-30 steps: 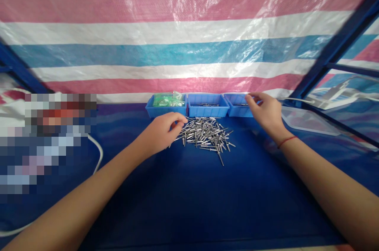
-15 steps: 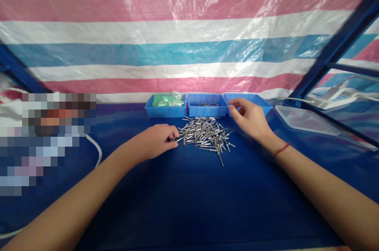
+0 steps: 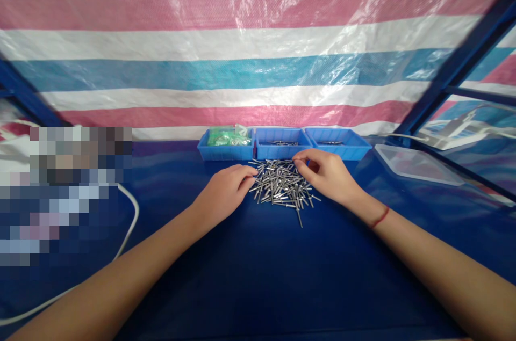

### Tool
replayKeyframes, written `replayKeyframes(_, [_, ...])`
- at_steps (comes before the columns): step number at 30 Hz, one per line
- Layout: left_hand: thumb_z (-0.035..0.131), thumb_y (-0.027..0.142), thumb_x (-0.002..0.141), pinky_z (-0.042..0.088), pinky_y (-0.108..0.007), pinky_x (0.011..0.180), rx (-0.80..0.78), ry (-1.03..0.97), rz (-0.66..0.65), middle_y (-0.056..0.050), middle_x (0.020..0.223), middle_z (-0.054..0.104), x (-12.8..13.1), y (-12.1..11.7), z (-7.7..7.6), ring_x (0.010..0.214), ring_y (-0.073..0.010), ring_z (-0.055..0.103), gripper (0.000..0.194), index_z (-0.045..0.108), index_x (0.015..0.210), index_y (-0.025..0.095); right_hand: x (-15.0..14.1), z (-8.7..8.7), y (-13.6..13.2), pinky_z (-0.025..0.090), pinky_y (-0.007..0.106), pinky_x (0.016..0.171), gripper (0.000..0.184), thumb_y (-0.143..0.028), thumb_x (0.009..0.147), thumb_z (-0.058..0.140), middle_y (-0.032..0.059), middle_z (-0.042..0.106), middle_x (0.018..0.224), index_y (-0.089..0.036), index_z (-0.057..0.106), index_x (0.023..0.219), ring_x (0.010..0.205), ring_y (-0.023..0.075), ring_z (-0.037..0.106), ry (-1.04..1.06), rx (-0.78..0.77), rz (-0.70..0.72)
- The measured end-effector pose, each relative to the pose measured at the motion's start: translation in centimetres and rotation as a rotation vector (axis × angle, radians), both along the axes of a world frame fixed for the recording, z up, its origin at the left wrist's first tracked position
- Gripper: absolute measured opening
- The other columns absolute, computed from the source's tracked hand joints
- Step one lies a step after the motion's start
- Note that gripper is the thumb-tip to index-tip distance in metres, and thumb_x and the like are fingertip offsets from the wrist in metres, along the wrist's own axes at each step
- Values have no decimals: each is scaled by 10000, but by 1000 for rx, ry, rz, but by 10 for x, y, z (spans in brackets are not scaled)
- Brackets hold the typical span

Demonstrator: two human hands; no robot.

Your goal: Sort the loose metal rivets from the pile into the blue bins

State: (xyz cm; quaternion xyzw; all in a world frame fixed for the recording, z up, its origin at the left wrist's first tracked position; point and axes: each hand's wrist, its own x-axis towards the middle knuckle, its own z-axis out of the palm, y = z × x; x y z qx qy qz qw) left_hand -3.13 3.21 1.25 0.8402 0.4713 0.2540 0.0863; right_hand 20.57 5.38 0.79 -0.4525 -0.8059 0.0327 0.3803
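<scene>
A loose heap of silver blind rivets (image 3: 280, 182) lies on the blue tabletop, with one rivet sticking out toward me. My left hand (image 3: 226, 193) is at the heap's left edge, thumb and forefinger closed around a rivet end. On the upper right side of the heap, my right hand (image 3: 328, 174) pinches at a rivet, its fingertips partly hiding it. Behind the heap, the middle blue bin (image 3: 282, 153) and the right blue bin (image 3: 342, 151) each hold some rivets.
The left blue bin (image 3: 226, 153) contains green and clear plastic packets. A translucent lid (image 3: 417, 164) lies to the right, near a blue frame post (image 3: 455, 67). A white cable (image 3: 135, 212) runs along the left, beside a blurred-out area. Behind hangs a striped sheet (image 3: 258, 72).
My right hand has moved left and nearer, from over the right bin to the heap; rivets now show in that bin. My left hand has shifted slightly right, farther onto the heap's edge.
</scene>
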Motion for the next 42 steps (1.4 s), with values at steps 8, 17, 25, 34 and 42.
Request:
replayKeyframes(8, [484, 285, 873, 508, -288, 732, -112, -456, 33, -41, 900, 692, 12, -7, 0, 798, -165, 634, 204, 645, 940, 179, -25, -1, -22, 426, 244, 540, 124, -236, 816, 567, 23, 631, 741, -162, 657, 859, 546, 99, 505, 138, -143, 168])
replayKeyframes(17, [519, 292, 849, 515, -264, 631, -315, -741, -36, -35, 839, 681, 25, -14, -11, 691, -134, 624, 178, 619, 927, 167, -37, 0, -34, 408, 242, 494, 134, -302, 816, 608, 21, 609, 713, -181, 659, 841, 546, 102, 483, 392, -214, 260])
replayKeyframes(25, [524, 255, 839, 504, -259, 679, -303, -738, -61, -30, 877, 689, 27, -18, -7, 768, -144, 634, 137, 613, 902, 174, -37, 0, -36, 387, 243, 481, 116, -282, 821, 603, -1, 549, 676, -174, 635, 846, 542, 97, 468, 424, -215, 273])
replayKeyframes(34, [518, 303, 867, 453, -264, 709, -272, -594, -74, -23, 903, 682, 27, -22, -8, 835, -162, 616, 193, 645, 958, 189, -34, 4, -39, 394, 229, 502, 89, -223, 853, 565, -15, 518, 661, -181, 636, 888, 553, 90, 468, 349, -130, 308])
replayKeyframes(42, [577, 240, 827, 442, -247, 674, -148, -604, -17, -16, 875, 677, 26, -21, -7, 778, -141, 610, 123, 636, 916, 178, -33, 4, -37, 414, 220, 526, 71, -181, 844, 574, 13, 589, 760, -171, 633, 881, 583, 85, 488, 262, -38, 292])
